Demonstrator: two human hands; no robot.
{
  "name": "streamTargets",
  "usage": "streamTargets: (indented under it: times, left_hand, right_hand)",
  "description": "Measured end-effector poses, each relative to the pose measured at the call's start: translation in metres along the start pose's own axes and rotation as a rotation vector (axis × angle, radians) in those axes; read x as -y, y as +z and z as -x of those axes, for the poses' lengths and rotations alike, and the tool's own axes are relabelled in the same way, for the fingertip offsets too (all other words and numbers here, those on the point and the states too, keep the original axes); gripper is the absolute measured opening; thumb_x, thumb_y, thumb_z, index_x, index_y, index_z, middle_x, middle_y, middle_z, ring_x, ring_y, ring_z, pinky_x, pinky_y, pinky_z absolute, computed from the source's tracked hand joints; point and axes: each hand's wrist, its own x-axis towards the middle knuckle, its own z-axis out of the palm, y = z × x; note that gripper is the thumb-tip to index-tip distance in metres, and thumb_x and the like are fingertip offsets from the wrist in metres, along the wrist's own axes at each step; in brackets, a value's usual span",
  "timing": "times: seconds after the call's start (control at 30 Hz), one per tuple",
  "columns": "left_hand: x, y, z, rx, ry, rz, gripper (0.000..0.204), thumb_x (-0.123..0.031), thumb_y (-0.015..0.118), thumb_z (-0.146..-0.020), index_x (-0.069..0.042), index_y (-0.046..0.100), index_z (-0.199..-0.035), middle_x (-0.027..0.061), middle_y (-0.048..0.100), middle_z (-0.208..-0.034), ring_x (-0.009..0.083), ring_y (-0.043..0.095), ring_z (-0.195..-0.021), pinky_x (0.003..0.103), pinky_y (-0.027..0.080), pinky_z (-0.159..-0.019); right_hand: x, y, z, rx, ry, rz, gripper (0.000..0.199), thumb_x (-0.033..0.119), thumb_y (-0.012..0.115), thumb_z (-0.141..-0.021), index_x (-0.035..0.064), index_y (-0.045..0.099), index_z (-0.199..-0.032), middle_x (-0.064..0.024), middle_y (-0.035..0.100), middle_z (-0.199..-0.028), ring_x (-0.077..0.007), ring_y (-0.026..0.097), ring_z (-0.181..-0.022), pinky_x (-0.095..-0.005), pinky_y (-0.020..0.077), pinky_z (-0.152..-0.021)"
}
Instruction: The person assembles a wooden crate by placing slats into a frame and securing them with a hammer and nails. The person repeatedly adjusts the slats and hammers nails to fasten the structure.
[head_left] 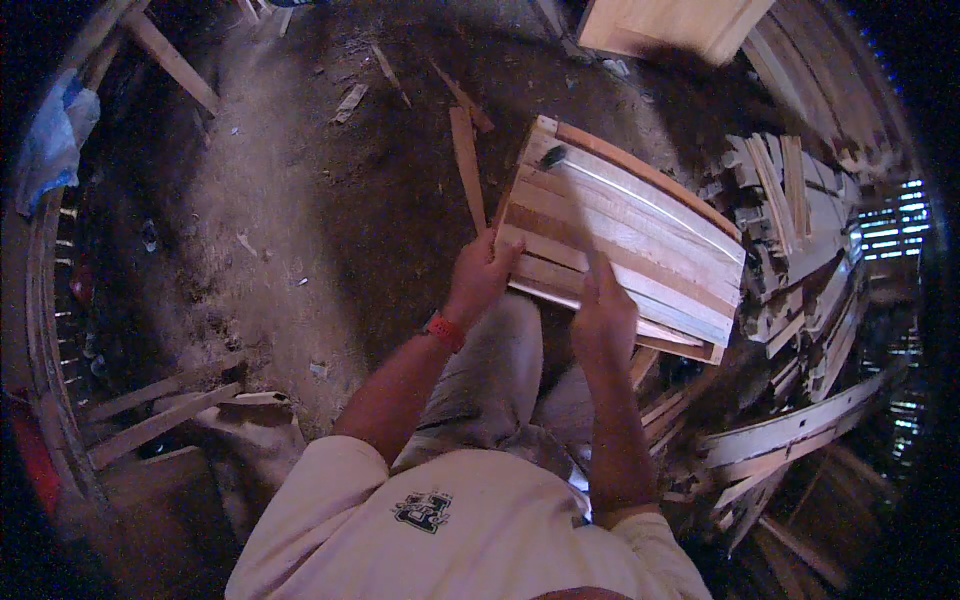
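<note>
While left hand (483,272) grips its edge, slatted panel (625,240) lies beyond.

Pale and reddish-brown stripes run across the slatted wooden panel (625,235); a red wristband (444,331), a cream shirt (470,530), blue cloth (50,140).

Slatted panel (630,240) lies on lap, offcut pile (800,230) right of it.

The hammer (570,190) is motion-blurred, its handle smeared toward the right hand (603,318). At one o'clock, a pale wooden panel (670,25) is cut off by the top edge. Rim details stay dark.
</note>
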Motion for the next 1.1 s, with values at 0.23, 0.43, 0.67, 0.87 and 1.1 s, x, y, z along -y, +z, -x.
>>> streamTargets:
  times: [0.23,0.43,0.67,0.87,1.1]
  left_hand:
    - [-0.002,0.004,-0.001,0.006,0.056,0.123,0.035,-0.029,0.066,-0.099,0.002,0.068,-0.115,0.0134,0.076,-0.101,0.0204,0.072,-0.093,0.037,0.054,-0.082]
    - [-0.003,0.001,0.003,-0.005,0.074,0.045,0.035,-0.029,0.065,-0.099,0.003,0.068,-0.115,0.0133,0.076,-0.099,0.0209,0.072,-0.092,0.037,0.055,-0.082]
    - [0.004,0.005,0.0,-0.013,0.073,0.076,0.039,-0.033,0.066,-0.099,0.003,0.068,-0.114,0.0155,0.076,-0.1,0.023,0.073,-0.091,0.038,0.055,-0.08]
    - [0.012,0.006,-0.006,0.024,0.066,0.145,0.04,-0.034,0.065,-0.1,0.004,0.068,-0.114,0.0159,0.076,-0.099,0.023,0.073,-0.092,0.037,0.055,-0.081]
    - [0.004,0.003,-0.003,0.024,0.055,0.102,0.037,-0.032,0.066,-0.099,0.002,0.07,-0.113,0.0144,0.077,-0.099,0.023,0.074,-0.092,0.038,0.055,-0.081]
  right_hand:
    - [0.002,0.008,0.004,-0.025,-0.052,0.135,0.038,0.016,0.051,-0.106,-0.0006,0.056,-0.14,-0.0279,0.072,-0.111,-0.0482,0.071,-0.098,-0.054,0.0553,-0.086]
    - [0.008,-0.007,0.009,-0.297,-0.071,-0.103,0.044,0.019,0.053,-0.107,-0.0048,0.051,-0.143,-0.0291,0.071,-0.115,-0.0416,0.073,-0.102,-0.0457,0.0584,-0.083]
    - [0.011,0.0,-0.004,0.107,-0.032,0.064,0.043,0.019,0.052,-0.106,-0.0081,0.053,-0.14,-0.031,0.071,-0.104,-0.045,0.072,-0.093,-0.0476,0.058,-0.077]
    - [0.022,-0.005,-0.001,0.085,0.098,0.063,0.039,0.016,0.049,-0.107,-0.0015,0.057,-0.14,-0.0309,0.071,-0.111,-0.0459,0.071,-0.101,-0.0499,0.0566,-0.086]
    - [0.027,-0.025,-0.006,-0.286,0.025,-0.106,0.036,0.009,0.055,-0.104,-0.0036,0.059,-0.138,-0.0286,0.07,-0.12,-0.0385,0.073,-0.106,-0.0454,0.0585,-0.087]
